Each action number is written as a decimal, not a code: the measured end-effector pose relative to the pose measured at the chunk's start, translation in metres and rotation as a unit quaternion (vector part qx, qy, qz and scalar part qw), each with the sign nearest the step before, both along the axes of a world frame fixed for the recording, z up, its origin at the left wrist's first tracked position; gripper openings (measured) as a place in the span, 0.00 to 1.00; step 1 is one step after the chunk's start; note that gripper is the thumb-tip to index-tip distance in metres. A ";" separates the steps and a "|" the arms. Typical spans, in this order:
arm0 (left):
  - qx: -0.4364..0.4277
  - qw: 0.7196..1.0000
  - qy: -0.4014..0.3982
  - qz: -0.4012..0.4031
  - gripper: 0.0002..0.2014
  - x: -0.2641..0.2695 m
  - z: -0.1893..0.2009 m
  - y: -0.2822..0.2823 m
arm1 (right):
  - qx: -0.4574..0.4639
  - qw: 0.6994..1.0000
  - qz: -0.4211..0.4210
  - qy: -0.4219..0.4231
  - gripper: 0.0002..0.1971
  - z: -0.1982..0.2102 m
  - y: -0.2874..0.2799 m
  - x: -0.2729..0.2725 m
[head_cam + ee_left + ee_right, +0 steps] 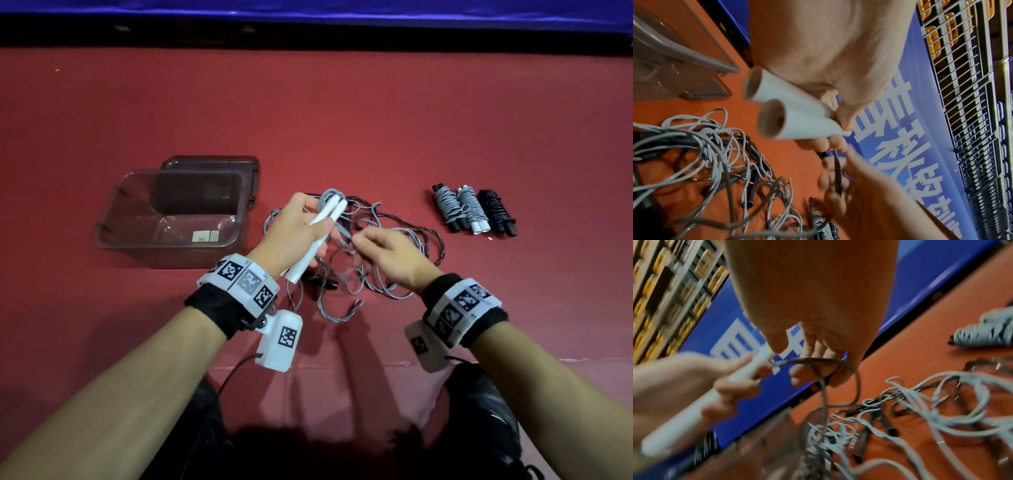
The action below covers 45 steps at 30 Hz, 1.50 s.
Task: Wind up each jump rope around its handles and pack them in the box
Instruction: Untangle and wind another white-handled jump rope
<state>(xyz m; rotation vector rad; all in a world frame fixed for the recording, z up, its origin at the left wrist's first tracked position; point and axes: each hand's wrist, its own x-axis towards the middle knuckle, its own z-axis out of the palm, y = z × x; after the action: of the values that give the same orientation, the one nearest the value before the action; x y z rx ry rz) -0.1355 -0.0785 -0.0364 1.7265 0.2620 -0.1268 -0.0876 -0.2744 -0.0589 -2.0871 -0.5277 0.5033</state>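
My left hand (301, 229) grips two white jump rope handles (317, 233) side by side above the red table; their hollow ends (770, 120) face the left wrist camera. My right hand (383, 246) pinches the grey rope (807, 361) close to the handles. A loose tangle of grey and dark ropes (376, 267) lies under both hands, with a black handle (322, 282) in it. Three wound rope bundles (474, 212) lie at the right. The clear plastic box (171, 219) stands open at the left with no rope inside.
The box's lid (219, 171) lies behind the box. A white label (205, 236) shows on the box floor. The table's far edge (308, 48) meets a blue banner (900, 129), with wire racks (962, 81) behind it.
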 end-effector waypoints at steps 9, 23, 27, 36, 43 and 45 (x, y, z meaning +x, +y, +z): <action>0.208 0.972 0.014 0.109 0.08 0.005 -0.012 0.029 | -0.125 0.982 0.099 -0.097 0.21 -0.007 0.013 -0.021; 0.008 0.987 0.025 0.157 0.09 0.005 0.003 0.032 | -0.213 0.905 0.079 -0.359 0.15 0.035 -0.009 0.005; 0.053 0.993 0.039 0.093 0.06 0.002 0.004 0.025 | -0.177 0.866 0.092 -0.460 0.12 0.051 -0.011 0.013; 0.034 0.945 0.075 -0.316 0.10 -0.011 0.064 0.009 | 0.115 0.983 0.071 -0.127 0.09 0.089 -0.029 0.027; 0.066 0.989 -0.003 -0.129 0.11 0.001 0.076 0.016 | 0.177 0.981 -0.080 0.016 0.15 0.033 -0.014 0.012; 0.032 0.999 0.015 -0.037 0.10 0.000 0.058 0.011 | 0.170 0.980 -0.060 0.080 0.17 0.025 -0.001 0.002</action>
<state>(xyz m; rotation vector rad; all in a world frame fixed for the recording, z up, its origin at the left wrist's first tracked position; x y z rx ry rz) -0.1355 -0.0671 0.0213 1.7988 0.2275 -0.2008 -0.0857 -0.2757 -0.0343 -1.7239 -0.3633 0.4700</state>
